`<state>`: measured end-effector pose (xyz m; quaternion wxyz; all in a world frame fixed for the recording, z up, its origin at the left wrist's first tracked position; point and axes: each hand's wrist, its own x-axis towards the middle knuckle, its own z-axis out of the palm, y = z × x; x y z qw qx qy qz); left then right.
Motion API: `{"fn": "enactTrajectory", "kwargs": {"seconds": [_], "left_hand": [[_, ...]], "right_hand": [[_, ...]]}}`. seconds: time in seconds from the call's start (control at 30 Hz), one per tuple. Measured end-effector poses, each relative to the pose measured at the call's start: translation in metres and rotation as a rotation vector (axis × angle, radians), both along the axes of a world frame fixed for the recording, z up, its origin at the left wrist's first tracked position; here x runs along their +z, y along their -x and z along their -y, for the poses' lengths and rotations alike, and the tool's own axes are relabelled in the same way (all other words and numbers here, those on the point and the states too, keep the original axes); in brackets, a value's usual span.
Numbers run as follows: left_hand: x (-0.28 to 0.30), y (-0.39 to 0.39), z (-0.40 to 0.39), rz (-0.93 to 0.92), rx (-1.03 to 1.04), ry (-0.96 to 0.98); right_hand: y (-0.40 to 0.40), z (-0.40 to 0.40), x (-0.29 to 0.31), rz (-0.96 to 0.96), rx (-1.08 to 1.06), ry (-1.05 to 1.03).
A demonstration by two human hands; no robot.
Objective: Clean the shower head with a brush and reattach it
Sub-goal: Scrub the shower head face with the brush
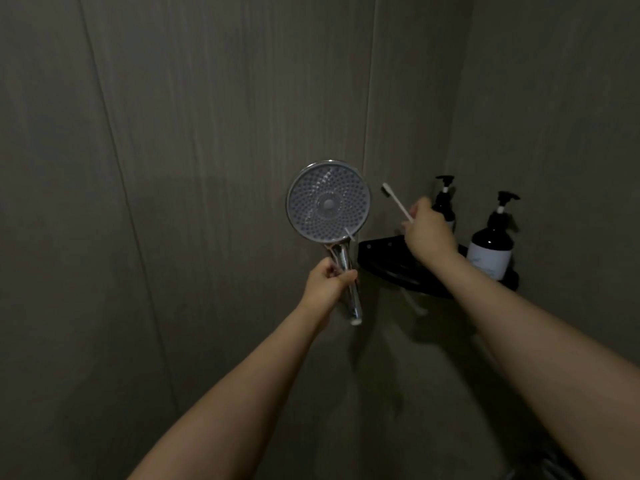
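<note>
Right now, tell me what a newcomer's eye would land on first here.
First the round shower head at the centre, its nozzle face turned to the camera, its chrome handle in the grip of the left hand. Next the toothbrush just right of it, held up by the right hand, bristles clear of the face. Behind that hand, two dark pump bottles stand on a black corner shelf.

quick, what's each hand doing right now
Left hand: closed round the handle of the shower head.
Right hand: closed on the toothbrush, bristles clear of the shower head.
</note>
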<state>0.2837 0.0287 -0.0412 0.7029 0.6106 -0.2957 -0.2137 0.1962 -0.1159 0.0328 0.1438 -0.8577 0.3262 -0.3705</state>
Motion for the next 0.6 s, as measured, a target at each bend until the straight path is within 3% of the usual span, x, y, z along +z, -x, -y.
{"fn": "enactTrajectory", "kwargs": {"seconds": [0.1, 0.2, 0.4, 0.6], "left_hand": [[0.005, 0.013, -0.020, -0.063, -0.082, 0.078], [0.001, 0.029, -0.039, -0.126, -0.208, 0.112], [-0.024, 0.071, -0.067, -0.286, -0.349, 0.052], [-0.035, 0.116, -0.079, -0.108, -0.417, -0.067]], "right_hand": [[0.029, -0.038, 0.010, 0.247, 0.048, -0.027], [0.058, -0.079, 0.014, 0.337, -0.034, -0.003], [0.109, -0.135, -0.003, 0.160, -0.123, -0.017], [0.147, -0.169, -0.009, -0.161, -0.209, 0.060]]}}
